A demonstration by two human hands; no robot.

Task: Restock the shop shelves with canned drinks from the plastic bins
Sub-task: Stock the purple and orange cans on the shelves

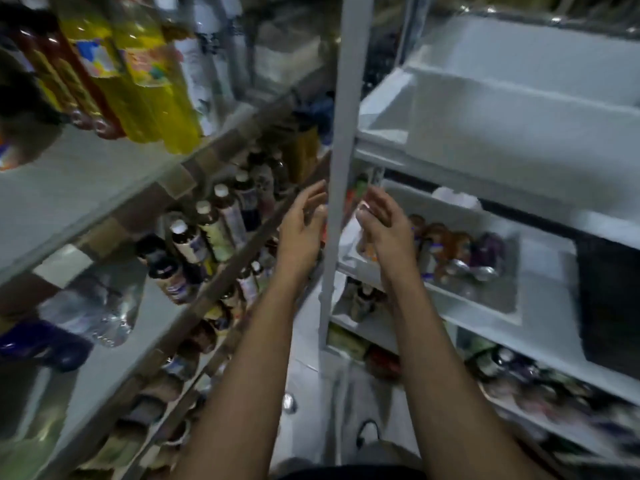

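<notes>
Cans: a cluster of cans on the white shelf, tilted, their shiny tops towards us.
Direction: 3 o'clock of the right hand, near it.
Right hand: nearer, fingers spread wide, seemingly empty.
Left hand: wide, empty, across the grey post.
Textures: glossy metal cylinders; smooth painted shelf.

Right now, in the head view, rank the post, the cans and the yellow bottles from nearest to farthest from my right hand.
1. The post, just left of the right hand.
2. The cans, in the tray to its right.
3. The yellow bottles, top left shelf.
</notes>
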